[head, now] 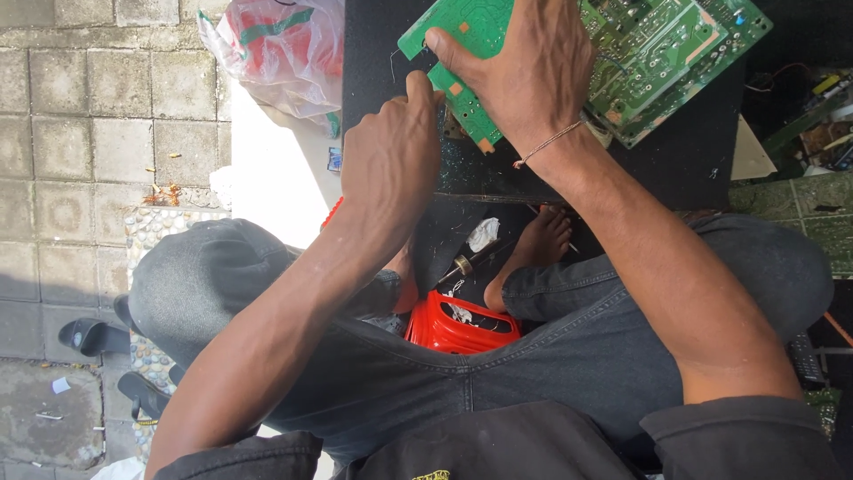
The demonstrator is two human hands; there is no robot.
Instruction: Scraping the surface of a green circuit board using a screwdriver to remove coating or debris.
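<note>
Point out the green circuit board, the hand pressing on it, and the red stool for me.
green circuit board (662, 53), head view, on its bare upper right area.
right hand (524, 67), head view, on the back of the hand.
red stool (444, 333), head view, on the red rim between the knees.

a low black table (675, 160) carries a green circuit board (657, 53); beside it, on the paved floor (89, 133), a plastic bag (284, 53)
</note>
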